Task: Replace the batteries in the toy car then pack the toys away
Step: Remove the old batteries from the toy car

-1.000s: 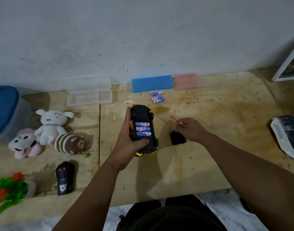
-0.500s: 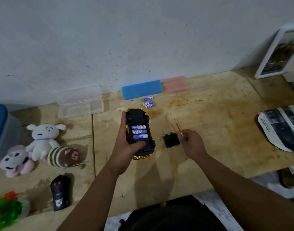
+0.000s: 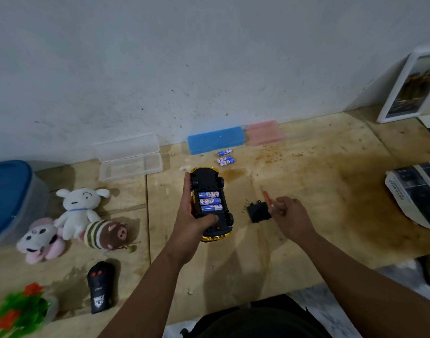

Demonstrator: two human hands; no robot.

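Plywood sheets form the desk (image 3: pixel 306 191), pushed against a stained pale wall. From the head view, the left hand (image 3: pixel 193 222) wraps the toy car (image 3: pixel 210 203), fingers along one flank and thumb across the underside, holding it belly-up just above the desk's middle. Three batteries (image 3: pixel 210 201) sit in its open bay. The right hand (image 3: pixel 288 215) pinches a thin red-handled screwdriver (image 3: pixel 267 197), its fingers curled beside the black battery cover (image 3: pixel 257 211), which lies on the desk with tiny screws near it. Three loose batteries (image 3: pixel 225 157) lie further back, near a blue case (image 3: pixel 215 140) and a pink case (image 3: pixel 265 129). A clear open case (image 3: pixel 130 159), three plush toys (image 3: pixel 75 218), a black remote (image 3: pixel 99 287) and a blue-lidded tub (image 3: pixel 9 196) are at the left.

The car looks light, hard and glossy, likely slippery on its gold shell; its matte underside and flanks seem the surest hold. The cover is small and stiff, best taken by its edges.
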